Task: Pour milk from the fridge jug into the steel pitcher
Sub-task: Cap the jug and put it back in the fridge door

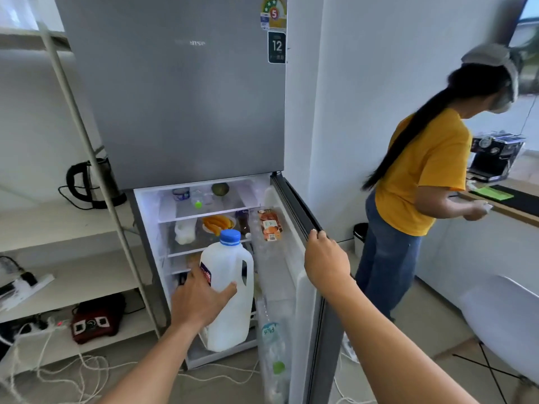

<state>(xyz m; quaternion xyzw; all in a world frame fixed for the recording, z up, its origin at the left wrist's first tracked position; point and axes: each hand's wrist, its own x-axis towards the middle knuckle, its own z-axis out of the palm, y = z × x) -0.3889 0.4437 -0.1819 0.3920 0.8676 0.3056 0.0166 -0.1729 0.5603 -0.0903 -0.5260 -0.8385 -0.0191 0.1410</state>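
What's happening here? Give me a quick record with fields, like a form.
left hand: wrapped around the milk jug, grip on its body
milk jug: white, blue cap on, upright, in front of the open fridge
right hand: gripping the top edge of the fridge door
steel pitcher: not visible
bystander: yellow shirt, at the counter

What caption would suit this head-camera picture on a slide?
Left hand grips a blue-capped milk jug at the open fridge while the right hand holds the fridge door.
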